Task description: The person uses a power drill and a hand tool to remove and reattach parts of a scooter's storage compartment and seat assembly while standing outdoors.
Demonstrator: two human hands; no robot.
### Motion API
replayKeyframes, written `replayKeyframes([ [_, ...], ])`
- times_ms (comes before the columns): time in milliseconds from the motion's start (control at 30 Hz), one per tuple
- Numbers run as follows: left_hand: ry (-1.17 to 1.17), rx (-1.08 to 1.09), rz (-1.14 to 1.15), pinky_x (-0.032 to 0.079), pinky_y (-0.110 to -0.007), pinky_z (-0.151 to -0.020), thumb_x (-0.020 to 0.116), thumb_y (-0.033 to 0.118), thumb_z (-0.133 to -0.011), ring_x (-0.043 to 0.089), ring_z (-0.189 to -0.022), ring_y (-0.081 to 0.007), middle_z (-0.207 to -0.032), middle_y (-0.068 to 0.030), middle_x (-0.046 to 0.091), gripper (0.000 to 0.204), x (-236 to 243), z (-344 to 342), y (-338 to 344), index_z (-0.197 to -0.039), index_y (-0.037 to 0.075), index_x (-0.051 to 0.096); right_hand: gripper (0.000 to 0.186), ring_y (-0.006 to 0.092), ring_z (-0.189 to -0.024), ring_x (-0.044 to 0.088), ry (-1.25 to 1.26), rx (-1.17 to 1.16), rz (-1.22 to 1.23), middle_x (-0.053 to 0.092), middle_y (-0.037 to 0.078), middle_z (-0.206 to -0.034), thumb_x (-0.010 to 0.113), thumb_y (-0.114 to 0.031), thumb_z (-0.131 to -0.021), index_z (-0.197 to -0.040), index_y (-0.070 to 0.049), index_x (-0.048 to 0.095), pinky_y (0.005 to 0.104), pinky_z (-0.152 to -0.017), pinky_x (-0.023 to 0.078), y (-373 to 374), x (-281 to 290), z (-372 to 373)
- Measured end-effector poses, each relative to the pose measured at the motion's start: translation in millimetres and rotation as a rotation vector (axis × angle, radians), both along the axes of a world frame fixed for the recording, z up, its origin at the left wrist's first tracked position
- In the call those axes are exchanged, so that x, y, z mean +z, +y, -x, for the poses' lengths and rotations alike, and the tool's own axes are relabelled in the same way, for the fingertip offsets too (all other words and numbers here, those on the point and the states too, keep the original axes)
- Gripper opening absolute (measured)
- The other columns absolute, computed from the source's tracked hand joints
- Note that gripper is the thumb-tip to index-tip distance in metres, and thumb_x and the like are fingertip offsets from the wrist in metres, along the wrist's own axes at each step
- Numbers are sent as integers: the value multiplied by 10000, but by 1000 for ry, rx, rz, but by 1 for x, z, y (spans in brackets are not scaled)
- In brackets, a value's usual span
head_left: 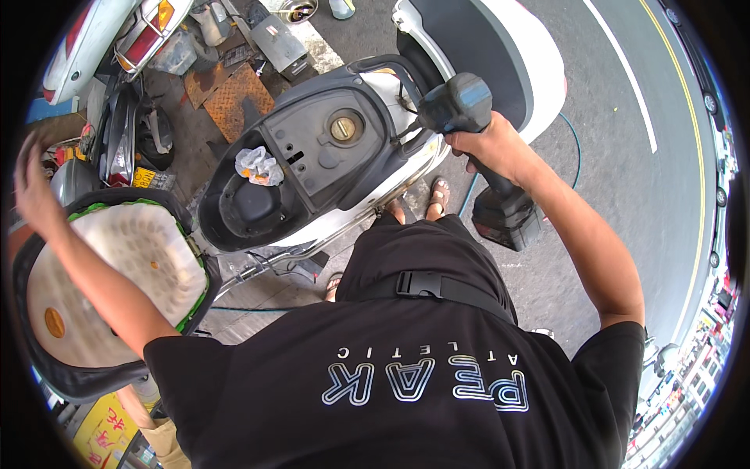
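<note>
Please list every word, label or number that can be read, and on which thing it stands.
I cannot copy wording out; writing shows here:
Black shirt: large pale letters, upside down, clear.
Yellow plate: dark characters, partly clear.
Yellow sign: red characters, partly hidden.
Orange oval on the seat: too small to read.
Power tool in the right hand: none readable.

Counted one cordless power tool [461, 103], one crumpled plastic bag [260, 167], one upturned seat [137, 242]. Also tallied one round fuel cap [343, 129], one storage well [219, 211], one belt buckle [419, 284].
</note>
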State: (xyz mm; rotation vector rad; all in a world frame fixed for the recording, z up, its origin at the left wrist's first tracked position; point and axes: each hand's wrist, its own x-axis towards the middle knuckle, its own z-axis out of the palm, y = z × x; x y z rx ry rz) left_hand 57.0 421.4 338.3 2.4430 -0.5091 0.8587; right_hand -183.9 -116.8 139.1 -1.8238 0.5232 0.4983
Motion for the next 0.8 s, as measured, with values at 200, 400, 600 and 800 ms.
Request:
replayKeyframes([
  [200, 688, -364, -129, 467, -257, -784, 538, 148, -896, 603, -856, -125, -920, -46, 642, 230, -138, -6, -155, -1074, 20, 608, 325, 166, -601, 629, -141, 199, 246, 640, 107, -755, 653, -181, -742, -978, 32, 590, 296, -564, 518, 3, 1, 1],
  [400, 880, -798, -339, 471, -321, -853, 551, 115, -850, 622, -954, -208, -1018, -128, 646, 246, -268, 26, -275, -1065, 7, 597, 314, 161, -542, 618, 20, -29, 55, 634, 111, -732, 648, -172, -744, -954, 54, 586, 295, -534, 512, -9, -1, 3],
  [600, 609, -1133, -795, 301, -401, -1059, 619, 193, -755, 467, -1188, -268, -1233, -100, 538, 458, -377, 60, -343, -1200, 113, 546, 404, 186, -566, 630, -35, 54, 86, 641, 132, -736, 660, -177, -727, -1032, 56, 536, 309, -566, 518, -6, 10, 6],
  [800, 613, -1170, -931, 196, -475, -1106, 678, 313, -728, 433, -1222, -246, -1238, -68, 525, 511, -391, 68, -357, -1210, 198, 554, 242, 123, -533, 586, -79, 17, 81, 617, 64, -686, 666, -147, -748, -896, 33, 601, 276, -515, 482, -5, 13, 9],
])
